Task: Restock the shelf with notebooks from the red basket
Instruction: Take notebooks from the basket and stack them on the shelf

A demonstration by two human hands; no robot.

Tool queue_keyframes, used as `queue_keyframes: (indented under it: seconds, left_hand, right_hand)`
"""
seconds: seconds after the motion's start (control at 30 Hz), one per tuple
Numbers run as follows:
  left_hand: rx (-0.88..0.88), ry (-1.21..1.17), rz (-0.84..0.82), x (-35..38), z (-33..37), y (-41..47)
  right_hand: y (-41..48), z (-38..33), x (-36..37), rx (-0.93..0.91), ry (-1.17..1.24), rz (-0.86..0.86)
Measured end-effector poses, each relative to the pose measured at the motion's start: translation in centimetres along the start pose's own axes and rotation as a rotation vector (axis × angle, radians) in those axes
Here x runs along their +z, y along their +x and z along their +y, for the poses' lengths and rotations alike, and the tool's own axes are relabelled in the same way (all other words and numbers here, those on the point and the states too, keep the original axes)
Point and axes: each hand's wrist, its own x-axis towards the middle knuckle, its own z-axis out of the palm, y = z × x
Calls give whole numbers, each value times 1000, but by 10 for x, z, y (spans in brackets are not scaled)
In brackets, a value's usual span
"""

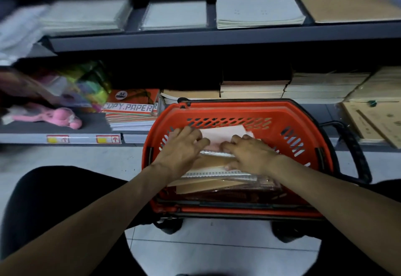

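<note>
Both forearms reach forward and down into the red basket (282, 119) on the floor before the shelf (152, 42). The left hand (182, 147) lies palm-down, fingers spread, on the notebooks (214, 160) stacked inside. The right hand (249, 152) curls over them, fingers bent on the top one's edge.

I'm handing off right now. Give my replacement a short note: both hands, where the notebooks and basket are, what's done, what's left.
Left hand and right hand: both palm-down inside the red basket, pressing on the notebooks; no clear grip yet.
Basket sits on the floor against the lower shelf.
Notebooks are still stacked in the basket, a pink one on top.
Done: cannot tell whether any were shelved.
Left: lift notebooks out and stack them on the shelf.
</note>
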Motion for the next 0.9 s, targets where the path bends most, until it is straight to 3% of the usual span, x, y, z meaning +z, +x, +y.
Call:
queue_keyframes:
  seconds: [0.07,0.13,0.2,0.27,0.3,0.37,0.43,0.47,0.63,0.7,0.8,0.9]
  left_hand:
    - [-76,53,244,-1,1,-9]
    - [-50,-26,333,-6,5,-17]
    - [-63,-180,101,-3,12,-27]
    - [-315,-338,-254,4,16,-31]
    - [-501,-545,-343,4,17,-30]
    - [-788,-1208,-301,3,17,-23]
    - [-872,-1795,-280,0,20,-16]
    - [-895,-1937,-282,1,24,-16]
    - [-1112,-2050,-116,10,42,-10]
    - [-1083,-2036,-46,7,43,-4]
    - [-966,-1961,81,-6,38,5]
    - [-986,-2006,190,-10,29,4]
  right_hand:
    - [-2,-4,-9,-20,-38,103]
    - [-5,-1,-22,-4,-44,206]
    - [-9,5,-35,51,-1,244]
    - [-16,10,-43,74,37,237]
    - [-19,10,-44,70,46,230]
    - [-25,5,-41,67,84,223]
    - [-30,-3,-35,89,140,252]
    - [-32,-7,-34,108,156,275]
    - [-36,-14,-36,183,213,373]
    - [-36,-18,-39,202,218,413]
    - [-33,-33,-36,191,279,307]
    - [-24,-51,-28,240,374,183]
